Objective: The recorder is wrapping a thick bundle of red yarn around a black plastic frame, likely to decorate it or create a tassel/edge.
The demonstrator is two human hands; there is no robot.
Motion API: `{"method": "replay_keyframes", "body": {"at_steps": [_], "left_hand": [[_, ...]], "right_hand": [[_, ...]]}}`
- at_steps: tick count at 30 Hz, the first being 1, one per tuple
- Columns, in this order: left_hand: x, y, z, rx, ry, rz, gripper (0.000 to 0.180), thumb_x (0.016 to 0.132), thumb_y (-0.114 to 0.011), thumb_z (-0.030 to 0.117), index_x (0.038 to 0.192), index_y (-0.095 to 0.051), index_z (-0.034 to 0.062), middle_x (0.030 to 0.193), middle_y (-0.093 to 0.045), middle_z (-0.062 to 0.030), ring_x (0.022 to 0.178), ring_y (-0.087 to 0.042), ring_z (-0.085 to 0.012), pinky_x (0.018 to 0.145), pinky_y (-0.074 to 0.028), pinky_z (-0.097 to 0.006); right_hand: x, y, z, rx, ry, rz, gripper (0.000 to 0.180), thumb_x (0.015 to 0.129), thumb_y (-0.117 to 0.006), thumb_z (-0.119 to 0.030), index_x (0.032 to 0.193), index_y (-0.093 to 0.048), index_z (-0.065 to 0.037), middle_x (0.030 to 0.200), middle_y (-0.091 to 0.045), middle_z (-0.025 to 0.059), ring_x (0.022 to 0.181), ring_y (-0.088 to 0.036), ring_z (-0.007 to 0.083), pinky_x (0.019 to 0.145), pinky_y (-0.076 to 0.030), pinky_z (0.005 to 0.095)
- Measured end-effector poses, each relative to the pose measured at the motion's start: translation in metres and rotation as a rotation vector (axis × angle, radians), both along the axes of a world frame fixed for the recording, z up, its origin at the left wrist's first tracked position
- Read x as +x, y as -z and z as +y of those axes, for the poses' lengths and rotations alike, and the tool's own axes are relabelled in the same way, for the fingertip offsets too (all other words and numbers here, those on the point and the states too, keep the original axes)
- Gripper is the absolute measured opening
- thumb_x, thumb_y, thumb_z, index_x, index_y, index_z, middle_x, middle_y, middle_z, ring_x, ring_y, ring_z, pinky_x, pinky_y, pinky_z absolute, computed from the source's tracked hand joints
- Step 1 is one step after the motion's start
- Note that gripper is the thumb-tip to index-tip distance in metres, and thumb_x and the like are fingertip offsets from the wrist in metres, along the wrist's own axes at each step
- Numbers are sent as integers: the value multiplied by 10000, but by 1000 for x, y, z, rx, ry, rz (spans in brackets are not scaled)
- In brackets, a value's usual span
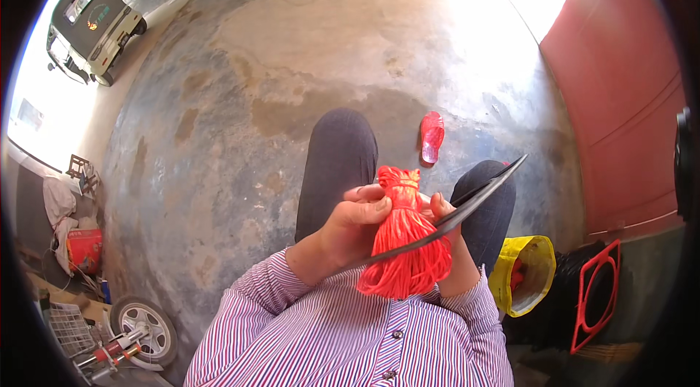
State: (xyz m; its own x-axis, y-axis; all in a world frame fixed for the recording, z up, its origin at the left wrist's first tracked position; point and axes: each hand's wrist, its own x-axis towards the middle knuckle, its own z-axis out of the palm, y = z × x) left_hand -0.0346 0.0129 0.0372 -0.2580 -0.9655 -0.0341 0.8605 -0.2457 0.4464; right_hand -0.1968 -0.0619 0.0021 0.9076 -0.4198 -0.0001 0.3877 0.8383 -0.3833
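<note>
A bundle of red cord (403,241), bound near its top and fanning out below like a tassel, is held in front of my chest. My left hand (354,221) closes on its left side, thumb pressed against the bound part. On the other side is my right hand (446,218), its fingers bent and partly hidden. A long, thin dark strip (481,194) slants across that hand and the lower strands, its pointed end rising over my right knee. The right hand appears to grip this strip beside the cord; its exact hold is hidden.
A red slipper (432,138) lies on the concrete floor (233,124) beyond my knees. To my right stand a yellow bag (502,278) and a red frame (596,296). A wheel (144,330) is at lower left; a small vehicle (93,19) stands far left.
</note>
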Motion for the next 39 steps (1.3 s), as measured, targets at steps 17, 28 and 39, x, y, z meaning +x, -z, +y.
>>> {"method": "replay_keyframes", "body": {"at_steps": [17,28,39], "left_hand": [[4,-15,7,-54,10,-421,942,938,-242,765,1274,-599,-39,859,-594,-138,571,-474,-152,468,-344,-267],[50,6,-6,-60,-99,-385,531,985,-516,424,1192,-591,-59,887,-636,-169,551,-534,-134,424,-392,-236],[46,-2,-13,-32,-105,-308,384,922,-684,155,1276,-561,68,897,-623,-131,502,-490,-107,386,-348,-219]], "right_hand": [[3,55,-45,-29,757,74,682,853,-657,-442,1292,-522,62,1192,-644,222,1112,-628,360,932,-523,465],[-42,-24,-8,-210,560,-53,605,716,-675,-299,1195,-554,50,1361,-483,287,1323,-463,392,1084,-411,495],[-26,-52,31,-585,467,177,495,720,-725,-370,917,-438,-18,749,-640,191,682,-642,258,946,-467,409]]}}
